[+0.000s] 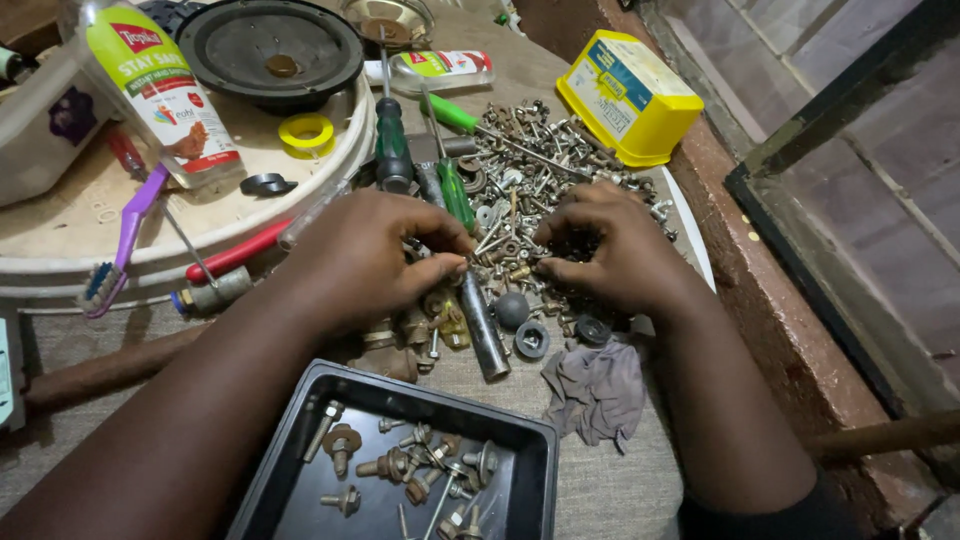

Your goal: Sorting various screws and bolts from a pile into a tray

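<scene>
While both hands work in the hardware pile, the sorting looks midway: the left hand pinches a small screw; the right hand is curled over the pile, its grip hidden. Next, probably a careful drop into the black tray, cut off below.

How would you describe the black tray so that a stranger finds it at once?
Start at the heap of loose screws and bolts between the left hand and right hand, then look toward the person. The black tray lies there, below the left forearm. It is the only rectangular container, holding just a few sorted bolts.
</scene>
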